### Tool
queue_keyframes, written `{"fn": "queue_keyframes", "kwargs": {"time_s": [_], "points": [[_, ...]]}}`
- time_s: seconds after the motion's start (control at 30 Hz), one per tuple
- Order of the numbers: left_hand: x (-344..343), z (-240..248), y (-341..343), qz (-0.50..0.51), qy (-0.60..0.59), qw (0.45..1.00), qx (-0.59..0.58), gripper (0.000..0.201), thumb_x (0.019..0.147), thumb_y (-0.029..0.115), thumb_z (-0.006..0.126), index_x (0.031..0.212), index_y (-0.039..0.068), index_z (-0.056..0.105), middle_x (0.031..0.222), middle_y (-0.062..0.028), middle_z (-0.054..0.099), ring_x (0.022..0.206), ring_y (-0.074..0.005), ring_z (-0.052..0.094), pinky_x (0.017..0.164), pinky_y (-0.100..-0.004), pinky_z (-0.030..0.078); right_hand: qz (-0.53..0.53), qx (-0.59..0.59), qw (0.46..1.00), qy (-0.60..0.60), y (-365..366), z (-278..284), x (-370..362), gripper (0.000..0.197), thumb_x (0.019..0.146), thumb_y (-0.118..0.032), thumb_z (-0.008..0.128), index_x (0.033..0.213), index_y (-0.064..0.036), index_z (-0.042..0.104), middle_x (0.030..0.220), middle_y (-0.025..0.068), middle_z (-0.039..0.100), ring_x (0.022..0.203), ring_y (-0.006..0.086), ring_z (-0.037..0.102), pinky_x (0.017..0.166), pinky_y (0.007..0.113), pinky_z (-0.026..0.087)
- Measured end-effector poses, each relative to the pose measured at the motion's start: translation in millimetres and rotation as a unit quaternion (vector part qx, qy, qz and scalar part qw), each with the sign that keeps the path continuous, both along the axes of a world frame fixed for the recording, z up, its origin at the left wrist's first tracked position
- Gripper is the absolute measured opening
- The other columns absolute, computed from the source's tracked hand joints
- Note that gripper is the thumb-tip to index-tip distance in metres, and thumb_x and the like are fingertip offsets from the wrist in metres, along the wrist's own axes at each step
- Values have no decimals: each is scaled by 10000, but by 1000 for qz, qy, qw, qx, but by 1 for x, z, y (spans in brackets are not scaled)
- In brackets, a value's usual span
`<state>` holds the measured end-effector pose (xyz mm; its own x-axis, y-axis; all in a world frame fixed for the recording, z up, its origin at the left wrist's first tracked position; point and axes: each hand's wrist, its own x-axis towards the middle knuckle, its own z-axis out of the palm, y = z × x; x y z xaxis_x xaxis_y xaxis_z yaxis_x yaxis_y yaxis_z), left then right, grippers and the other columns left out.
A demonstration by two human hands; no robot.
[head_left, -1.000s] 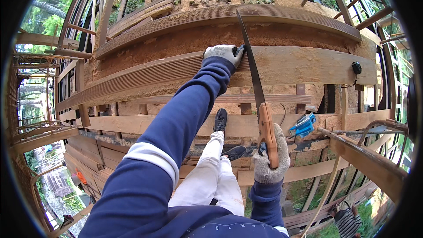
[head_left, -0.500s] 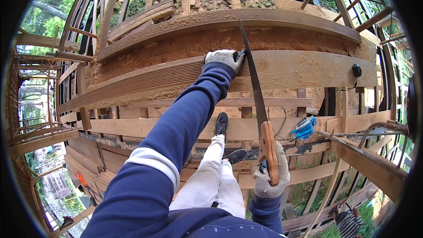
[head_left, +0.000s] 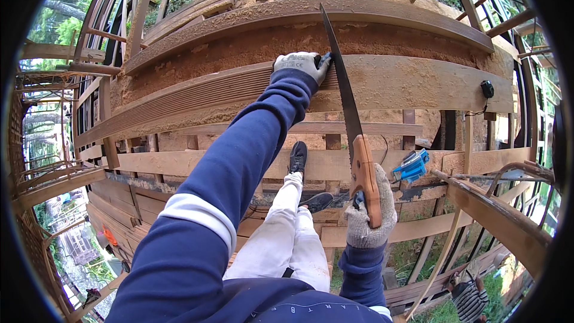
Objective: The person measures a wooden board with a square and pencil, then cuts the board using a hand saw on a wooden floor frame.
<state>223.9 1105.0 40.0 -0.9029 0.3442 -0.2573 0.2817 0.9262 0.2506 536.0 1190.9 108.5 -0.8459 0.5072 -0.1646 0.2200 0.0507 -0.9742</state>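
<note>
My left hand [head_left: 297, 66], in a grey-white knitted glove, is closed over a brown grooved board [head_left: 203, 98] and presses it down beside the saw line. Its thumb side is very near the blade. My right hand [head_left: 366, 231], also gloved, grips the orange-brown wooden handle of a hand saw [head_left: 345, 93]. The long dark blade points away from me, crosses the board near my left hand, and its tip reaches the far grooved beam [head_left: 263, 15]. Sawdust covers the plain plank [head_left: 412, 84] right of the blade.
A small black tape measure [head_left: 487, 89] rests on the plank's right end. Nearer, a blue tool [head_left: 411, 165] lies on a lower plank [head_left: 239, 163]. Timber rails and metal bars surround me. Another person [head_left: 469, 296] in striped clothing is at lower right.
The saw has slid slightly forward, its tip farther over the far beam, with my right hand following. My left hand keeps its place on the board. The whole view has shifted a little.
</note>
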Motion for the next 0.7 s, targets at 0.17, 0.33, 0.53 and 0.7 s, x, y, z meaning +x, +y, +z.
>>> {"fn": "queue_keyframes", "kwargs": {"time_s": [0.17,0.33,0.53,0.7], "points": [[-2,0,-6,-11,8,1000,5,482,974,553,447,1045,191,757,976,-108,743,948,-312,694,885,-438,496,-28,14,999,8,-9,6,25,641,818,-161,651,1376,109,488,1277,230,638,1056,212,663,915,316,518],[-7,-5,-5,-4,19,1000,-3,494,973,566,440,1032,194,759,956,-104,743,930,-312,695,867,-444,497,-17,37,999,19,-4,14,-3,623,822,-185,667,1352,108,519,1279,237,641,1133,255,655,945,334,513],[-4,-3,-5,-17,24,999,13,522,983,578,422,1008,182,762,956,-111,742,925,-317,693,862,-442,496,-32,34,996,76,-8,0,28,660,826,-228,689,1361,113,505,1306,252,624,1155,277,650,960,354,511],[-1,-3,-4,-8,14,1000,3,522,979,579,427,1012,181,762,950,-109,743,925,-312,696,860,-432,504,-10,72,997,23,-5,-5,3,719,858,-378,716,1352,103,510,1335,254,599,1156,307,655,967,362,510]]}}
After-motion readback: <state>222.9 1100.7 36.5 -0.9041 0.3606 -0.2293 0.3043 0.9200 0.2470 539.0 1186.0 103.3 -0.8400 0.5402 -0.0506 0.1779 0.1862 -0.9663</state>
